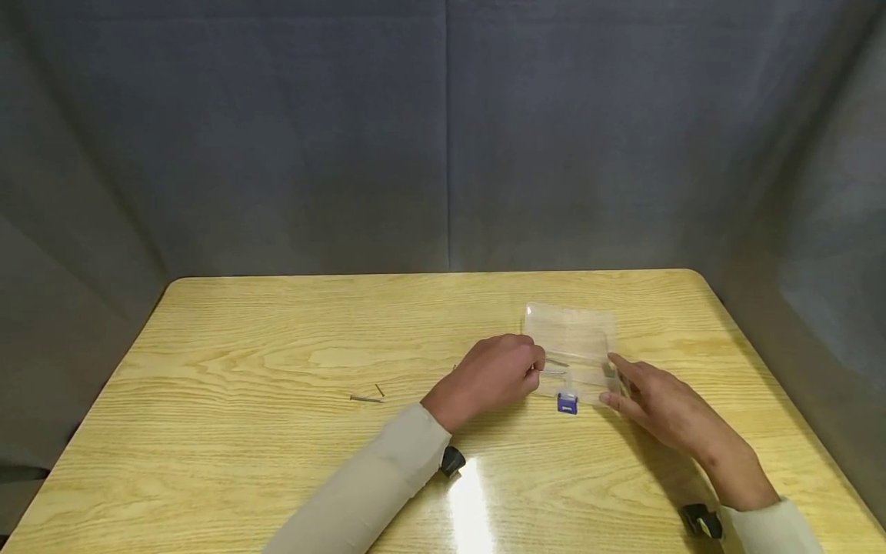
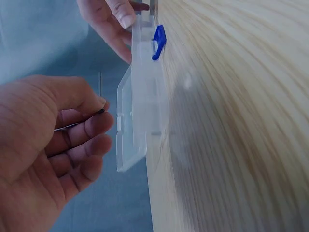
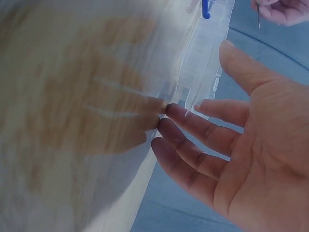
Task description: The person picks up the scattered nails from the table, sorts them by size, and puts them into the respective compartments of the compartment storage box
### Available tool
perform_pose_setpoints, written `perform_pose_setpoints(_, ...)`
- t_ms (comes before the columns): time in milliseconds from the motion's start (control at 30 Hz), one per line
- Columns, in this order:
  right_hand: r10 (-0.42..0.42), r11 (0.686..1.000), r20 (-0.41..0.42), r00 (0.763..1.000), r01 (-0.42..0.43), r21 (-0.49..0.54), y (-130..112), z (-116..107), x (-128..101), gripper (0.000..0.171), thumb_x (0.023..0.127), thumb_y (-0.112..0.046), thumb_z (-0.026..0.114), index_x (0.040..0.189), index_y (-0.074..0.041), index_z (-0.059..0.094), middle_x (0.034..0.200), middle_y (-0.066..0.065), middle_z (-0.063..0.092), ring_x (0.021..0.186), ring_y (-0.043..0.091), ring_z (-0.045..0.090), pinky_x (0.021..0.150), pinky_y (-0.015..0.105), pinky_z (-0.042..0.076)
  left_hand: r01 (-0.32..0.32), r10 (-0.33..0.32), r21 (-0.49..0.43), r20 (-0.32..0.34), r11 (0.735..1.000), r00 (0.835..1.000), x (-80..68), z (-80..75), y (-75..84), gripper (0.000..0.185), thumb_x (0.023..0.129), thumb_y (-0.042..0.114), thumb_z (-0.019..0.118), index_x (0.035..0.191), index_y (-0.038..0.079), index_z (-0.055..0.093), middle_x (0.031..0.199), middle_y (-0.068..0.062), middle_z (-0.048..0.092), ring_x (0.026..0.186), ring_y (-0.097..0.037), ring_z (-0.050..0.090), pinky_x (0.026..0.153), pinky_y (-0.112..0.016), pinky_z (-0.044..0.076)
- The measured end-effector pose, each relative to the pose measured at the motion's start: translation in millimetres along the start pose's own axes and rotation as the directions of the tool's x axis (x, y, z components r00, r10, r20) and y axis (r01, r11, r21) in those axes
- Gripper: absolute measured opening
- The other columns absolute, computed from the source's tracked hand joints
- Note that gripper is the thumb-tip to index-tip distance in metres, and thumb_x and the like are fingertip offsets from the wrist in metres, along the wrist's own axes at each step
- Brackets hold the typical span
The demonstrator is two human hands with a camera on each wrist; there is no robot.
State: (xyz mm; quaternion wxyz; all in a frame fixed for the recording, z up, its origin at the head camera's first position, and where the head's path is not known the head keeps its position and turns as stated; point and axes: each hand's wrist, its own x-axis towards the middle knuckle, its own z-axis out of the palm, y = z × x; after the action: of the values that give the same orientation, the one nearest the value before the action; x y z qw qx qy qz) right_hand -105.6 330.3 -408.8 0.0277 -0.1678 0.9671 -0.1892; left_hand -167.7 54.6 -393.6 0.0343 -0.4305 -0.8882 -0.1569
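Grey curtain [image 1: 311,138] hangs behind and beside one table [image 1: 242,331]. Two hands reach over it: the left hand [image 1: 491,377], fingers pinched on one nail [image 1: 554,372], hides the left part of one clear box [image 2: 148,92]; the right hand [image 1: 664,400], fingers spread and gripping nothing, touches the box's right end. The box sits on the table's right half, lid [image 1: 569,331] open at the back, one blue latch [image 1: 567,404] in front. Further left lie one long nail [image 1: 365,398] and one short brown piece [image 1: 379,390].
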Motion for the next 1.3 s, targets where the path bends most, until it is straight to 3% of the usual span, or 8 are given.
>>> perform_pose_setpoints(200,-0.021,1.000,-0.027,0.999,0.021,-0.022,0,0,1,0.065,0.099,-0.026,0.072,0.145,0.012,0.047,0.114,0.025,0.065,0.105,0.040,0.065,0.086,0.058,0.051,-0.015,0.015,0.096,-0.001,0.995,1.000,16.3,8.3,12.0,0.023,0.102,0.012,0.057,0.084,0.020,0.069,0.077,0.009,0.054,0.066,-0.005,0.046,0.055,-0.021,0.037)
perform_pose_setpoints(433,-0.022,1.000,-0.031,0.999,0.022,-0.007,-1,2,0,0.065,0.100,-0.027,0.071,0.146,0.012,0.047,0.116,0.025,0.065,0.108,0.041,0.064,0.088,0.058,0.050,0.017,-0.017,0.051,-0.004,0.999,1.000,23.1,17.7,17.9,0.019,0.096,0.011,0.062,0.084,0.022,0.071,0.078,0.011,0.057,0.068,-0.004,0.047,0.055,-0.021,0.037)
perform_pose_setpoints(700,-0.032,0.999,-0.040,0.999,0.032,0.001,0,-1,0,0.064,0.099,-0.025,0.072,0.145,0.012,0.047,0.113,0.023,0.065,0.103,0.036,0.065,0.086,0.057,0.051,-0.007,0.005,0.098,0.015,0.995,1.000,34.8,21.6,24.0,0.024,0.101,0.014,0.058,0.081,0.024,0.066,0.076,0.010,0.052,0.065,-0.004,0.044,0.052,-0.020,0.034)
perform_pose_setpoints(933,-0.031,0.999,-0.027,0.999,0.031,0.015,-1,-2,0,0.065,0.100,-0.025,0.070,0.146,0.013,0.045,0.118,0.028,0.064,0.108,0.043,0.064,0.088,0.059,0.050,0.019,-0.020,0.071,0.017,0.997,1.000,41.7,26.8,25.1,0.023,0.099,0.012,0.059,0.081,0.024,0.067,0.076,0.011,0.052,0.068,-0.004,0.046,0.052,-0.019,0.036)
perform_pose_setpoints(1133,-0.028,0.999,-0.022,0.999,0.028,0.018,0,-3,1,0.065,0.100,-0.024,0.071,0.146,0.013,0.046,0.111,0.021,0.065,0.099,0.034,0.064,0.083,0.055,0.052,0.029,-0.030,0.021,0.031,0.999,0.999,49.8,29.2,31.8,0.017,0.100,0.015,0.061,0.090,0.025,0.071,0.081,0.014,0.055,0.069,-0.002,0.048,0.054,-0.019,0.038)
perform_pose_setpoints(1300,-0.047,0.998,-0.031,0.998,0.048,0.026,1,-2,1,0.064,0.099,-0.023,0.072,0.145,0.015,0.046,0.112,0.022,0.065,0.096,0.031,0.064,0.082,0.054,0.052,0.049,-0.050,0.031,0.044,0.998,0.998,54.0,32.7,37.5,0.017,0.100,0.016,0.062,0.090,0.027,0.071,0.081,0.016,0.055,0.069,-0.001,0.049,0.054,-0.020,0.039)
